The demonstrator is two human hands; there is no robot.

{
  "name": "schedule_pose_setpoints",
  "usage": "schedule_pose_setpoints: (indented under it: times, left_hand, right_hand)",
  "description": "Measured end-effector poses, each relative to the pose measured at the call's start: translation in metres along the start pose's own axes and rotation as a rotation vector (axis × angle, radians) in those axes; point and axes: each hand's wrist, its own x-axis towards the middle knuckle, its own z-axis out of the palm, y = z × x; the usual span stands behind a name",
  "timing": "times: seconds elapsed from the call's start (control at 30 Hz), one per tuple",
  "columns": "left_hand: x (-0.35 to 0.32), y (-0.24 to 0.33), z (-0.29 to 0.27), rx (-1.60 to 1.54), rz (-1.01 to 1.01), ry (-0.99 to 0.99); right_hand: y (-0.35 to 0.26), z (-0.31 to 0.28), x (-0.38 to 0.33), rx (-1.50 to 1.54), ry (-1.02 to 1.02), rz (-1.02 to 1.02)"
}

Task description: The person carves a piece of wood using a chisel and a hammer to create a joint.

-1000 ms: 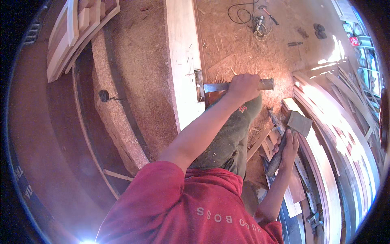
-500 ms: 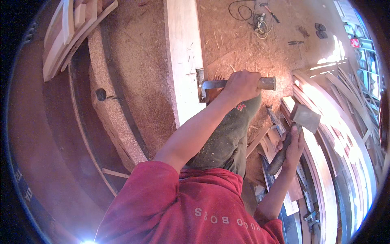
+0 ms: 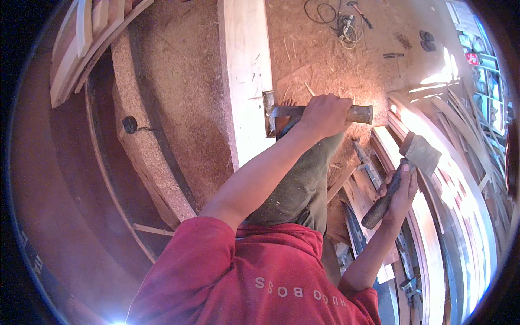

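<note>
My left hand (image 3: 326, 115) is wrapped round the handle of a wide chisel (image 3: 287, 111), which lies nearly level across the view. Its blade tip meets a dark notch (image 3: 269, 125) cut in the right edge of a pale wooden beam (image 3: 246, 65). Off to the right, my right hand (image 3: 400, 192) grips the handle of a mallet (image 3: 422, 154) with a blocky head. The mallet is held up, apart from the chisel's butt end. My leg in dark trousers (image 3: 298, 189) is beside the beam, partly under my left forearm.
Long boards and strips (image 3: 428, 227) lie stacked at the right, with a metal clamp (image 3: 410, 287) among them. A hammer (image 3: 361, 15), a coiled cord (image 3: 349, 35) and sandals (image 3: 427, 40) are on the shaving-strewn floor. Curved wooden pieces (image 3: 86, 43) stand at the far left.
My right hand has moved the mallet a little to the right, away from the chisel. The chisel's butt end sits slightly further right and lower, with its blade still at the notch.
</note>
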Motion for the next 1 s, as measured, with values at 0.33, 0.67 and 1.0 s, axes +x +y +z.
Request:
schedule_pose_setpoints:
  times: [0.33,0.67,1.0]
  left_hand:
    - [-0.006,-0.005,-0.008,-0.01,0.016,-0.047]
    - [-0.004,-0.009,0.002,0.038,0.018,0.009]
    - [0.0,-0.018,0.015,0.149,-0.044,-0.056]
  right_hand:
    - [0.012,0.019,0.019,-0.526,-0.296,-0.172]
    - [0.028,0.015,0.045,-0.56,-0.321,-0.232]
    - [0.023,0.009,0.056,-0.517,-0.458,-0.174]
